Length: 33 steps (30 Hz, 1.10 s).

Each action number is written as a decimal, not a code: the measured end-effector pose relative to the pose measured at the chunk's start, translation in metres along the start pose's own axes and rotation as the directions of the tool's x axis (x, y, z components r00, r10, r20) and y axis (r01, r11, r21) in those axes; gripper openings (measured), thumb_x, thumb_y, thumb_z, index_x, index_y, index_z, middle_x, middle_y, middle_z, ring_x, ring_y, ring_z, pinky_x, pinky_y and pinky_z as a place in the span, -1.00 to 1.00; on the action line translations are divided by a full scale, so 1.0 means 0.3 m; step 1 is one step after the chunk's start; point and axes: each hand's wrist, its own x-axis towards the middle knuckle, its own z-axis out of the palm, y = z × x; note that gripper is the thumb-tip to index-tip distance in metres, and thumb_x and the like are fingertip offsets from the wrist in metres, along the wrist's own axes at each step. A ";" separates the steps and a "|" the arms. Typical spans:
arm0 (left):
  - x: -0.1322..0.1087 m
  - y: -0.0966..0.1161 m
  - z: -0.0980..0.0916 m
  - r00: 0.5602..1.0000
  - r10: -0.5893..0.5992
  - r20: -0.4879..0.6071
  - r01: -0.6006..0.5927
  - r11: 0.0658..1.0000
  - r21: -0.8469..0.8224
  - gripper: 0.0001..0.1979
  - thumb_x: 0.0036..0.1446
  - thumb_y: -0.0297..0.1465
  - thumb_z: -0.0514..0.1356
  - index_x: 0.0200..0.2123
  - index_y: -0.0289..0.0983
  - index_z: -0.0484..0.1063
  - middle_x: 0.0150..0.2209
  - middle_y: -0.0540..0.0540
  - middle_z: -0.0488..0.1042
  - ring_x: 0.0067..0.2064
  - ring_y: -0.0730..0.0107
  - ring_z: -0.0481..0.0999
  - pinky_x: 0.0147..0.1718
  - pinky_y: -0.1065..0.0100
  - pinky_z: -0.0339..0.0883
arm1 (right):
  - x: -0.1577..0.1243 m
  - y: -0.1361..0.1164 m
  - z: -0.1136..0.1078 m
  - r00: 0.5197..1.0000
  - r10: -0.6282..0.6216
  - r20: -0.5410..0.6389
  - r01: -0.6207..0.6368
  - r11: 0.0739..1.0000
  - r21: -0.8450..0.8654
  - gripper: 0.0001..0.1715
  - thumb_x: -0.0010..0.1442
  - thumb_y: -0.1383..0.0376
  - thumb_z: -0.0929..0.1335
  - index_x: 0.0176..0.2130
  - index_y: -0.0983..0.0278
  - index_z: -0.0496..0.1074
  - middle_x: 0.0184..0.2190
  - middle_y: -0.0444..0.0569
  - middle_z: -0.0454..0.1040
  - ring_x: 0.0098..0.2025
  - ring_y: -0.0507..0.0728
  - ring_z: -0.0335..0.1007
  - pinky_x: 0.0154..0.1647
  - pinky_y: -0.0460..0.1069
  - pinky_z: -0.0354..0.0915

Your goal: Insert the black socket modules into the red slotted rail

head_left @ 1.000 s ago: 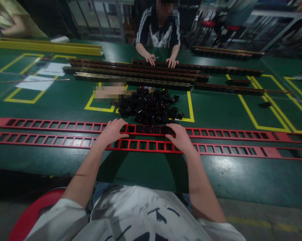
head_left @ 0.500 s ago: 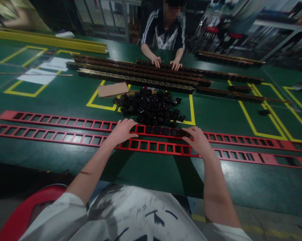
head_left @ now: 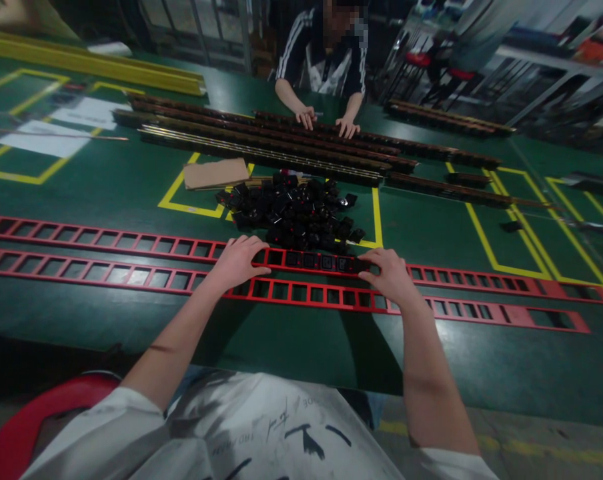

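Note:
Two long red slotted strips lie side by side across the table, the far strip (head_left: 537, 287) and the near strip (head_left: 514, 315). Black square sockets (head_left: 326, 262) fill several slots in the middle of the far strip. My left hand (head_left: 239, 263) holds the far strip left of these sockets, fingers on its back edge and thumb on its front edge. At the right end of the row, my right hand (head_left: 390, 272) has thumb and fingers around a black socket (head_left: 357, 265), partly hidden by the fingertips. Just behind the far strip lies a pile of loose black sockets (head_left: 301, 210).
A cardboard piece (head_left: 216, 174) lies left of the pile. Long dark rails (head_left: 261, 150) cross the table behind it, where a co-worker's hands (head_left: 305, 118) rest. Yellow channels (head_left: 91, 65) and white papers (head_left: 46, 137) are at the far left. A red stool (head_left: 11, 427) stands lower left.
The view has shifted slightly, so most things sit a little further left. Both my hands keep their places on the far strip, and the sockets in it look the same.

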 end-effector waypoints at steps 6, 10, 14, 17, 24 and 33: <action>0.000 -0.004 0.003 1.000 0.000 -0.004 -0.001 1.000 -0.020 -0.50 0.15 -0.16 0.39 0.12 -0.17 0.47 0.07 -0.15 0.53 0.07 -0.05 0.44 -0.02 0.08 0.24 | -0.001 0.024 0.025 0.999 -0.045 -0.023 0.048 0.992 0.117 -0.66 0.27 0.13 0.41 0.01 0.15 0.58 0.02 0.12 0.53 0.09 0.38 0.39 0.06 0.32 0.32; 0.001 0.001 -0.003 1.000 -0.008 0.006 0.008 1.000 -0.018 -0.49 0.14 -0.15 0.40 0.12 -0.17 0.47 0.07 -0.13 0.53 0.08 -0.04 0.44 -0.01 0.08 0.24 | 0.002 0.017 0.039 0.999 -0.033 -0.036 0.038 0.989 0.145 -0.67 0.25 0.14 0.42 -0.01 0.17 0.57 0.01 0.11 0.52 0.10 0.38 0.40 0.09 0.33 0.32; 0.001 -0.002 -0.002 1.000 -0.003 0.007 0.003 1.000 -0.022 -0.50 0.15 -0.15 0.39 0.11 -0.16 0.47 0.07 -0.13 0.53 0.08 -0.03 0.43 -0.01 0.08 0.23 | 0.012 0.005 0.030 1.000 -0.015 -0.014 0.017 0.992 0.123 -0.68 0.23 0.15 0.44 -0.03 0.16 0.58 -0.01 0.10 0.52 0.09 0.39 0.41 0.09 0.34 0.33; 0.001 -0.005 0.000 1.000 -0.006 0.009 0.007 0.999 -0.031 -0.52 0.16 -0.15 0.38 0.11 -0.14 0.47 0.08 -0.13 0.53 0.08 -0.02 0.43 -0.01 0.09 0.22 | 0.026 0.010 0.022 0.999 -0.001 0.042 -0.005 0.989 0.147 -0.69 0.21 0.16 0.45 -0.04 0.14 0.60 -0.01 0.08 0.52 0.08 0.37 0.42 0.11 0.33 0.34; 0.003 -0.002 -0.003 1.000 -0.006 0.020 0.005 1.000 0.014 -0.51 0.18 -0.13 0.36 0.12 -0.15 0.45 0.07 -0.12 0.52 0.07 0.03 0.43 0.00 0.11 0.24 | 0.024 0.017 0.039 1.000 0.012 0.006 -0.013 0.985 0.174 -0.66 0.20 0.15 0.45 -0.04 0.17 0.61 -0.01 0.11 0.53 0.08 0.37 0.43 0.13 0.35 0.35; 0.002 0.013 -0.009 0.997 -0.039 -0.068 0.026 0.983 -0.183 -0.54 0.24 -0.15 0.28 0.13 -0.21 0.40 0.08 -0.19 0.46 0.12 -0.01 0.46 0.07 -0.01 0.33 | 0.019 -0.037 0.038 0.999 0.032 -0.033 -0.027 0.992 0.120 -0.68 0.22 0.13 0.44 -0.05 0.17 0.62 -0.03 0.11 0.56 0.07 0.36 0.46 0.11 0.33 0.38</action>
